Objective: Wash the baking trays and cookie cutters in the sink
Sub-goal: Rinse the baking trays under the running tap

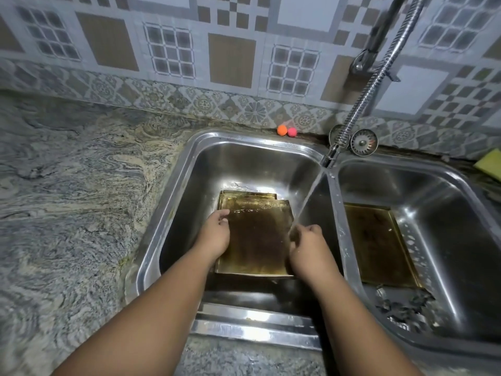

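Both forearms were stretched forward into the left basin (244,164). The top baking tray (257,240) was held tilted above a second tray (244,194). The left hand (217,234) was curled round its left edge and the right hand (306,245) round its right edge, under the water stream (309,196). A third tray (379,245) was lying in the right basin (447,202).
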